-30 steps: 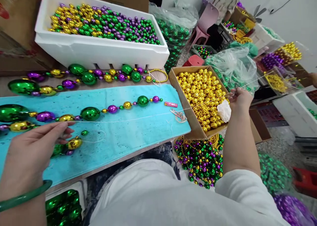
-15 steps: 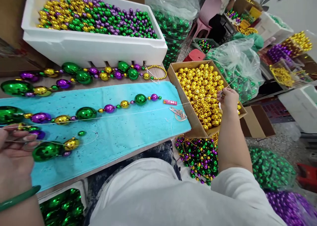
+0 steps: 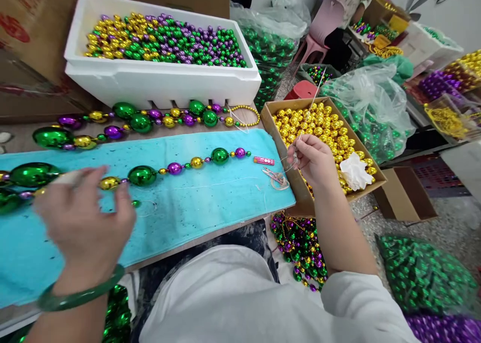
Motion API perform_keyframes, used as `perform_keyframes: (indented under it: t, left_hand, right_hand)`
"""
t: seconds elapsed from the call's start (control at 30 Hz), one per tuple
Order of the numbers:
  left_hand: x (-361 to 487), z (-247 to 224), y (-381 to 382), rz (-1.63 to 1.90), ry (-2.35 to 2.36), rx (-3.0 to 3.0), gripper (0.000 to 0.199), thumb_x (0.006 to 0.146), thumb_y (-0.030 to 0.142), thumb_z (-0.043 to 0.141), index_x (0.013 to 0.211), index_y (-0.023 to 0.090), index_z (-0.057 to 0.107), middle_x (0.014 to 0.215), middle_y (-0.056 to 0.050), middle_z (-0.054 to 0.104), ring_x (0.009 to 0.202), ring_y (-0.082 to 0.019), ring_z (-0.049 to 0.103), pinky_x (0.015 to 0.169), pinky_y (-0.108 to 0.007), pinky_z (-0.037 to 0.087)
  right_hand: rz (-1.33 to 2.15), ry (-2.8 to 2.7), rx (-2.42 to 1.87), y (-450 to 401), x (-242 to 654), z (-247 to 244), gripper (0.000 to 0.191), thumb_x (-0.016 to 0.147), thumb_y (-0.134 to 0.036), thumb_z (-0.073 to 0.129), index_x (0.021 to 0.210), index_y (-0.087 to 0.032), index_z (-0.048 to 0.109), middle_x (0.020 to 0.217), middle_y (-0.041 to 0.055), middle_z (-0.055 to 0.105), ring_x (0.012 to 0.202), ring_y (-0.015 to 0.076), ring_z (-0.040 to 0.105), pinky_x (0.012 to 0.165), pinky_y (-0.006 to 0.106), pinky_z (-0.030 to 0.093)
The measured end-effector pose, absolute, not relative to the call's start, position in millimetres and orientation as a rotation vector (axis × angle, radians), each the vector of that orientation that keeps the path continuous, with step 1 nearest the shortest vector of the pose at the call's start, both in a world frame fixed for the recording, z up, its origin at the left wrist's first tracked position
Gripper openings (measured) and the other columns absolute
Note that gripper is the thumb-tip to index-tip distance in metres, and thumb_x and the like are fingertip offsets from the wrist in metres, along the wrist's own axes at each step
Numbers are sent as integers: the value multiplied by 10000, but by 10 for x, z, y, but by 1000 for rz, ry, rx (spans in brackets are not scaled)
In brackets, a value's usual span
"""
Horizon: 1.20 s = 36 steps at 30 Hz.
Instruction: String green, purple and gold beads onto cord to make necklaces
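My right hand [image 3: 313,160], in front of the box of gold beads [image 3: 338,132], pinches a long thin needle [image 3: 318,84] that points up and away. Fine white thread trails from these fingers toward the towel. Blurred by motion, my left hand [image 3: 84,217] hovers palm down over a strand of green, purple and gold beads, its thumb spread from the fingers. It hides part of that strand; a large green bead [image 3: 142,175] shows to its right. Near its thumb lies a small green bead [image 3: 136,203]. A green bangle [image 3: 82,293] circles the left wrist.
A blue towel [image 3: 210,217] covers the table. On it lie a pink packet [image 3: 264,160] and small thread snips [image 3: 276,177]. Behind, a white foam box [image 3: 161,82] holds mixed beads. Crumpled white paper [image 3: 355,171] rests on the gold beads. Bead bags stand around.
My left hand has moved right and turned palm down, away from the thread. My right hand has come left and nearer the towel, and the thread has gone slack.
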<state>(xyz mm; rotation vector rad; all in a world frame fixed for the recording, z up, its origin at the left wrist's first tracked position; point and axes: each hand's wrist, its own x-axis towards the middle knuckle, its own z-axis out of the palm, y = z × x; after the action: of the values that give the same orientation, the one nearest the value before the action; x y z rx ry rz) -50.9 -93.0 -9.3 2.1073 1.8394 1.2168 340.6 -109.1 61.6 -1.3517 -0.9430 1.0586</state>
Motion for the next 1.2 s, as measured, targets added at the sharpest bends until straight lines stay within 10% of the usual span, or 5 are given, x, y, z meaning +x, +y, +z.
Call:
perform_keyframes:
  t: [0.1,0.2,0.43,0.83,1.2]
  left_hand:
    - [149,91,-972,1213,1478,2130,277,850,275,614,1103,201,696,1067,-86,688,834,-190,634,820,-389,537]
    - [692,206,-908,1044,1029,1770,298,890,357,568,1120,211,689,1112,-76,687,921,-174,650,676,-274,562]
    - [857,135,-671,771,911,1485,272,783,441,657,774,180,734,1086,-96,702,961,-204,632,719,-319,536]
    - [-326,-254,-838,474,1679,1622,319,805,493,529,773,220,690,791,-22,726,702,-198,628,610,-285,461]
    - [-37,-376,-1009,507,1224,2255,361,931,418,425,904,224,728,880,-60,718,875,-214,632,813,-339,489]
  right_hand:
    - [1185,-985,-1275,-1070,3094,703,191,789,-358,653,805,-212,532,691,-6,606,537,85,555,409,207,395]
    - [1307,-1058,-1185,-1031,2810,700,229,795,-398,659,816,-209,531,693,-5,608,537,88,551,415,219,385]
    - [1163,-1245,-1355,-911,2614,487,170,834,-369,590,796,-211,541,744,9,613,619,97,560,472,215,389]
    - [73,-2087,-2002,-758,3391,-292,232,950,-218,418,948,-179,647,1007,132,644,982,270,530,810,363,411]
    - [72,-2374,-2006,-703,3196,-435,294,967,-190,405,1090,-171,672,1075,131,636,1030,269,513,760,337,400]
